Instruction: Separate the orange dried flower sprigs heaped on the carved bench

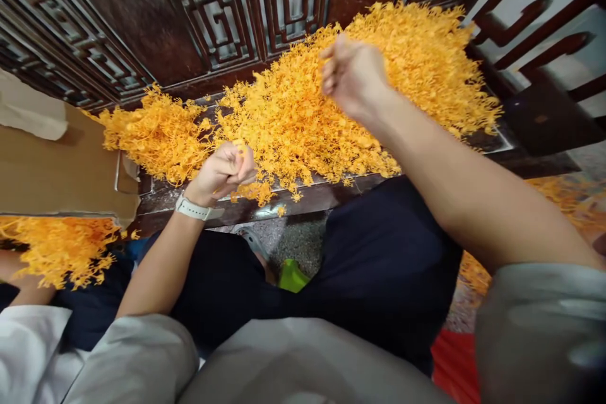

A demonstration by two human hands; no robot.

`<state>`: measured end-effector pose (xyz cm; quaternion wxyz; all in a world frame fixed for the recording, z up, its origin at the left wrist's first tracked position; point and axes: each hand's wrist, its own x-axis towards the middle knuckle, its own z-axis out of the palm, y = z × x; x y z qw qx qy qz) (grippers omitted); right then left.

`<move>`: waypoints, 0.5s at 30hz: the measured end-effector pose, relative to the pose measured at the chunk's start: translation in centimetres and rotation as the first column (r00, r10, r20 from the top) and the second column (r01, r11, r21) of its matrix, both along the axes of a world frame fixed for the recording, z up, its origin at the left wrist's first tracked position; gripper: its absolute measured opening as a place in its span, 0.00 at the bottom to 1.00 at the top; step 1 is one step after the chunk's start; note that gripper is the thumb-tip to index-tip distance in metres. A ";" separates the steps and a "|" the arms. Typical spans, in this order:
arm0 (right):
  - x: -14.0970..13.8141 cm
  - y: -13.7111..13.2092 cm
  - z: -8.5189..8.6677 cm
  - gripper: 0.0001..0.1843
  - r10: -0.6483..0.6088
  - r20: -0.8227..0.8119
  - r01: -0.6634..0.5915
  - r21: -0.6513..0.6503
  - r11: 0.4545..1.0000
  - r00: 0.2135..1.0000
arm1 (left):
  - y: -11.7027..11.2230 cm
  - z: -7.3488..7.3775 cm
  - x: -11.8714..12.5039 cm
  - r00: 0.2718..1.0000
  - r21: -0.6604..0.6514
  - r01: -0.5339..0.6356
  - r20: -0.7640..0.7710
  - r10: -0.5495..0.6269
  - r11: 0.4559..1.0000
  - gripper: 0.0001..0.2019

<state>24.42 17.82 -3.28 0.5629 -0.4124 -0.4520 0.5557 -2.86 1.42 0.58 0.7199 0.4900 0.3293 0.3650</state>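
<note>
We've got a heap of orange dried strands (pixel 293 107) over the dark wooden surface (pixel 303 197), spilling onto cardboard (pixel 47 164) at left. Our left hand (pixel 221 173) is clamped, seemingly on strands; our right hand (pixel 354 74) is curled above the heap, grip unclear. A careless brush could knock near-edge strands off.

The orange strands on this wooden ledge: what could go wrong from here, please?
The left hand works near the front edge of the wooden ledge, where orange strands hang over, so a careless movement could push more off. Loose strands lie on the floor at right, where they may get dirty or be stepped on. The right hand is raised near the carved lattice, and strands might catch in its openings.
</note>
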 end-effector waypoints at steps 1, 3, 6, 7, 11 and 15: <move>1.2 1.1 -0.2 0.28 -0.156 -0.013 0.156 -0.006 0.988 0.988 | -0.2 -0.1 -0.3 1.000 0.000 0.012 0.014 -0.012 1.000 0.24; 3.2 2.3 -0.6 0.20 -0.324 0.034 0.324 0.005 0.946 0.945 | -0.3 -0.4 -0.9 0.999 -0.007 0.014 0.052 -0.014 1.000 0.26; 4.2 1.6 -0.9 0.23 -0.336 0.233 0.333 0.052 0.941 0.913 | -0.1 -1.0 -1.1 0.998 -0.062 0.001 0.065 0.003 0.998 0.30; 3.9 0.9 -0.9 0.26 -0.310 0.291 0.296 0.094 0.951 0.905 | 0.1 -1.1 -1.0 0.998 -0.093 -0.011 0.062 0.016 0.996 0.32; 1.0 -2.6 0.9 0.12 -0.100 0.406 -0.019 0.280 0.960 0.908 | 0.5 -1.1 0.2 0.991 -0.156 -0.103 0.066 0.115 0.982 0.36; -2.4 -6.3 3.3 0.23 0.359 0.340 -0.409 0.086 0.909 0.869 | 0.6 -1.1 1.0 0.985 -0.105 -0.165 0.024 0.168 0.981 0.35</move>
